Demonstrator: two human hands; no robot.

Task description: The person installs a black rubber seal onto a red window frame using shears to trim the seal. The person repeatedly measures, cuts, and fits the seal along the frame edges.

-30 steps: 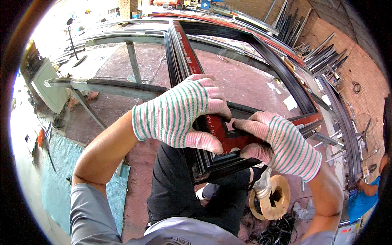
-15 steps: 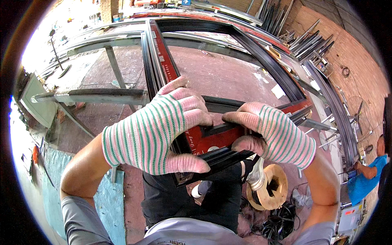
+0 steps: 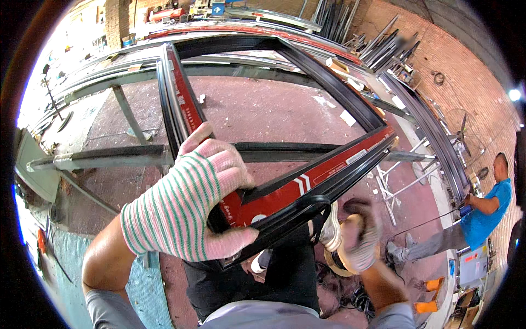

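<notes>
A black rectangular window frame [image 3: 334, 82] with red protective film on its faces stands tilted in front of me. My left hand [image 3: 189, 200], in a pink glove with green stripes, grips its near left corner, fingers over the inner edge and thumb along the outer side. My right hand [image 3: 361, 236], gloved alike, is off the frame, low on the right, and smeared by motion; whether it holds anything cannot be made out. A thin black strip [image 3: 327, 204] loops from the frame's near edge, left of that hand. Behind the hand, a pale spool [image 3: 335, 263] is partly hidden.
Metal rails [image 3: 109, 156] of a rack run behind the frame. At right, a person in a blue shirt [image 3: 485, 219] stands by long dark profiles [image 3: 433, 137] and a fan [image 3: 463, 134]. Black cable [image 3: 359, 301] lies by the spool; an orange stand [image 3: 430, 296] is farther right.
My right hand has let go of the frame's near edge and dropped down and right. The frame's right side has swung up, its left side shifted left; my left hand keeps its hold.
</notes>
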